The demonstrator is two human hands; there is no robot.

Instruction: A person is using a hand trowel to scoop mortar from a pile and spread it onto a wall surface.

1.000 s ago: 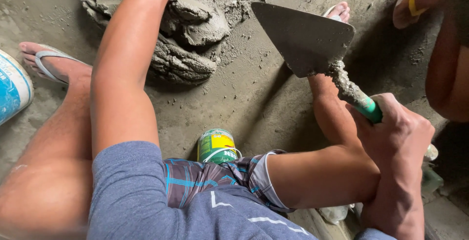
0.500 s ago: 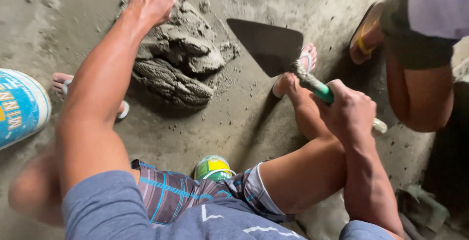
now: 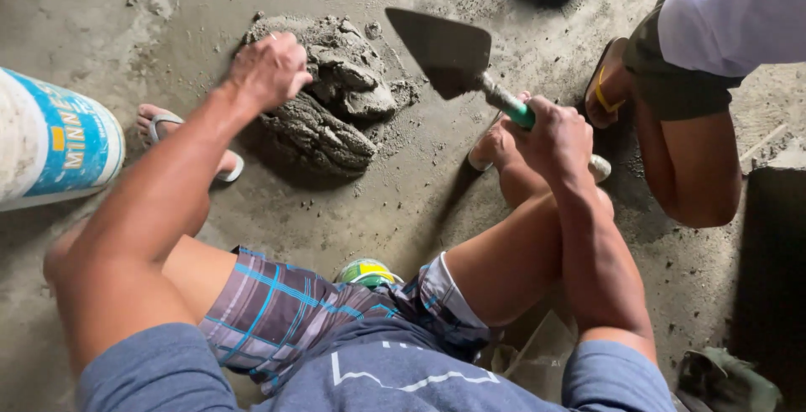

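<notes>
A lump of wet grey mortar [image 3: 336,101] lies on the concrete floor [image 3: 420,185] in front of me. My left hand [image 3: 267,68] rests on the upper left side of the lump, fingers curled over it. My right hand [image 3: 556,137] grips the green handle of a mason's trowel [image 3: 449,51], whose triangular steel blade hangs in the air just right of the mortar, pointing up and left. I am squatting, with both knees and sandalled feet in view.
A white and blue bucket [image 3: 50,139] stands at the left edge. A small green and yellow can [image 3: 368,273] sits between my legs. Another person [image 3: 688,85] crouches at the upper right, one sandalled foot close to my trowel hand. A dark object [image 3: 726,378] lies at lower right.
The view has tilted down. My left hand has come down onto the left side of the mortar lump. The trowel stays raised to the right of the lump.
</notes>
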